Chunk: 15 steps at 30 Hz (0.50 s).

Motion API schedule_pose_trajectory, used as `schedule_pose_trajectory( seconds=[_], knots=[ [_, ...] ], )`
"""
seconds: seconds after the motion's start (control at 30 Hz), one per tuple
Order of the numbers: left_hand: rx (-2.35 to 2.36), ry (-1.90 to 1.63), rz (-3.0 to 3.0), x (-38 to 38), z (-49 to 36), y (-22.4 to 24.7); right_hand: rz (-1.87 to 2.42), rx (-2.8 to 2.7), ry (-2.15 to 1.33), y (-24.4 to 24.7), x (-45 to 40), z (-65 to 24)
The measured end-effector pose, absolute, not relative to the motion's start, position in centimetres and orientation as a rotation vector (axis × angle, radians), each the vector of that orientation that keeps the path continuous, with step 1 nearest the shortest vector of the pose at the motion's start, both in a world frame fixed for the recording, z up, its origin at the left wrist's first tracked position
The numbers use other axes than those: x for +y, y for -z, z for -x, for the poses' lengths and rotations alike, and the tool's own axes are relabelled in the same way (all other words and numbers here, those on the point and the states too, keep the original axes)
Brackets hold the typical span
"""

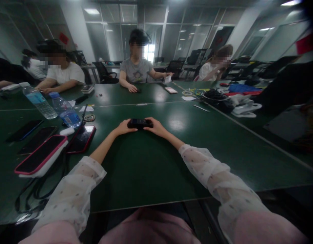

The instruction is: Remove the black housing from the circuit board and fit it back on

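Note:
A small black box-like device [140, 124] rests on the green table [146, 169], straight ahead of me. Its left end is gripped by my left hand [124, 126], the thumb in front and the fingers behind. At the right end my right hand [155, 126] grips it in the same way. Both arms reach forward in sheer white dotted sleeves. The lower face of the device is hidden against the table.
Phones, one pink-rimmed [41, 154] and one red-rimmed [82, 139], lie left with cords and two water bottles [67, 112]. Black cables [214, 98] and white items [245, 106] are piled right. Several people sit across the table.

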<state>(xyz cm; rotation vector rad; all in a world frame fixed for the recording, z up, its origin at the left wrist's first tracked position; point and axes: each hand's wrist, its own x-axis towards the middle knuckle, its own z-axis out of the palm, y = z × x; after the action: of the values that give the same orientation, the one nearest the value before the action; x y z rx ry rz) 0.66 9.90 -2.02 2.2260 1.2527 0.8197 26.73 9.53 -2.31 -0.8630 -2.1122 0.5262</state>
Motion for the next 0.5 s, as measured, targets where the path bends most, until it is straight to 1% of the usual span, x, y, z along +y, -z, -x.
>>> schedule_pose_trajectory(
  seconds=[0.1,0.5],
  knots=[
    [1.189,-0.855,-2.229,9.3,-0.5,2.1,0.857,-2.084,-0.572,2.4,9.6,-26.7],
    [1.196,-0.938,-2.156,5.3,-0.4,1.9,0.807,-2.029,-0.707,2.3,6.7,-26.3]
  ],
)
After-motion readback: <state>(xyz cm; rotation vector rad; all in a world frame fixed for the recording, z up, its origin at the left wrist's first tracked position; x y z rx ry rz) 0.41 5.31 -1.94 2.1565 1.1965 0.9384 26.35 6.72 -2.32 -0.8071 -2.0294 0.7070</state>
